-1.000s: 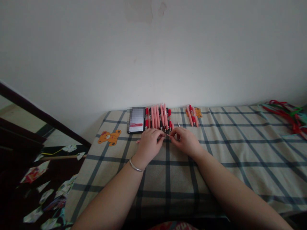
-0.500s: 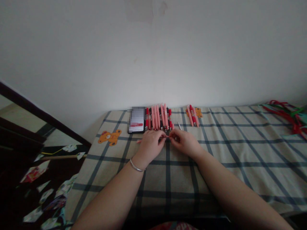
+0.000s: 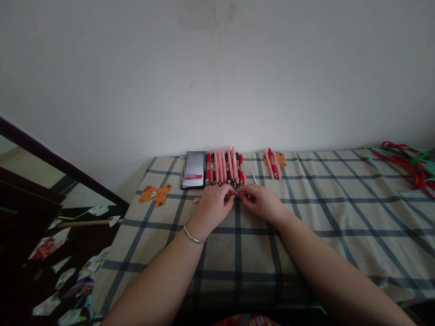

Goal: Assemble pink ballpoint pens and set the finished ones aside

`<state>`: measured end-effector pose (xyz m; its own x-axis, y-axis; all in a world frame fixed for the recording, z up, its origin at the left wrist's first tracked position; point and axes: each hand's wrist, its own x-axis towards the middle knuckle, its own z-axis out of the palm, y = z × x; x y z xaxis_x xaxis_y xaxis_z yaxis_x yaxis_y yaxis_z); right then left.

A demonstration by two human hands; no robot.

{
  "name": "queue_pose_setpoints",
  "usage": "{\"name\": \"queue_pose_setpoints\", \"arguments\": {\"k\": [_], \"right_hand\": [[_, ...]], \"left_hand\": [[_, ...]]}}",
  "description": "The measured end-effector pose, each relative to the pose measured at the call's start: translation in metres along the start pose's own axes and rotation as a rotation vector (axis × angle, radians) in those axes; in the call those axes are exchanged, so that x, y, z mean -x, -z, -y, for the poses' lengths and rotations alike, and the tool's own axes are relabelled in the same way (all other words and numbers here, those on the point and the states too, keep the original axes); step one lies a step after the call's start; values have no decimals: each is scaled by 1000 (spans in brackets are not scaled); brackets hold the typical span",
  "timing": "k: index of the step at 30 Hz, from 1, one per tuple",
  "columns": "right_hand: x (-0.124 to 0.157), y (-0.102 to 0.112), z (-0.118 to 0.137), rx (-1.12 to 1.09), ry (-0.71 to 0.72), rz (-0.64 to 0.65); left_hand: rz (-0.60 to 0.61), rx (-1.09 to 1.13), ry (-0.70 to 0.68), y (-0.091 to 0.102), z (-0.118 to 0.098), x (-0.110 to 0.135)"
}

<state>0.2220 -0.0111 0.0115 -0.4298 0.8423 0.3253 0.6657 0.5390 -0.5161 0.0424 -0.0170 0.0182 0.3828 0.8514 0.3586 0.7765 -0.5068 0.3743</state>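
My left hand (image 3: 215, 203), with a silver bangle at the wrist, is closed in a pinch near the middle of the cloth. My right hand (image 3: 261, 201) pinches opposite it, the fingertips of both almost meeting. Between them is something small, too blurred to name. A pink pen part (image 3: 196, 199) lies on the cloth just left of my left hand. A thin white stick like a pen refill (image 3: 254, 179) lies beyond my right hand. Just past the fingertips, a row of pink, red and black pens (image 3: 222, 166) lies side by side.
A phone (image 3: 194, 170) lies left of the pen row. Several more pink and red pens (image 3: 273, 164) are grouped to the right. Tangled red and green ribbons (image 3: 413, 163) sit at the far right of the checked cloth (image 3: 340, 217). A wall (image 3: 217, 81) rises behind.
My right hand has shifted slightly left, bringing its fingertips closer to my left hand's. The left hand, phone and pens on the cloth look unchanged.
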Motion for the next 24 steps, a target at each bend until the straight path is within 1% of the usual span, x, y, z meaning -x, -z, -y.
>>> {"name": "queue_pose_setpoints", "arguments": {"k": [6, 12, 15, 24], "right_hand": [[1, 2, -1, 40, 28, 6], [-2, 2, -5, -75, 35, 42], [-2, 1, -5, -99, 25, 38], [-2, 3, -3, -24, 51, -10]], "left_hand": [[8, 39, 28, -1, 1, 0], [13, 98, 46, -4, 3, -1], [17, 100, 50, -4, 4, -1], [-13, 102, 20, -3, 3, -1]]}}
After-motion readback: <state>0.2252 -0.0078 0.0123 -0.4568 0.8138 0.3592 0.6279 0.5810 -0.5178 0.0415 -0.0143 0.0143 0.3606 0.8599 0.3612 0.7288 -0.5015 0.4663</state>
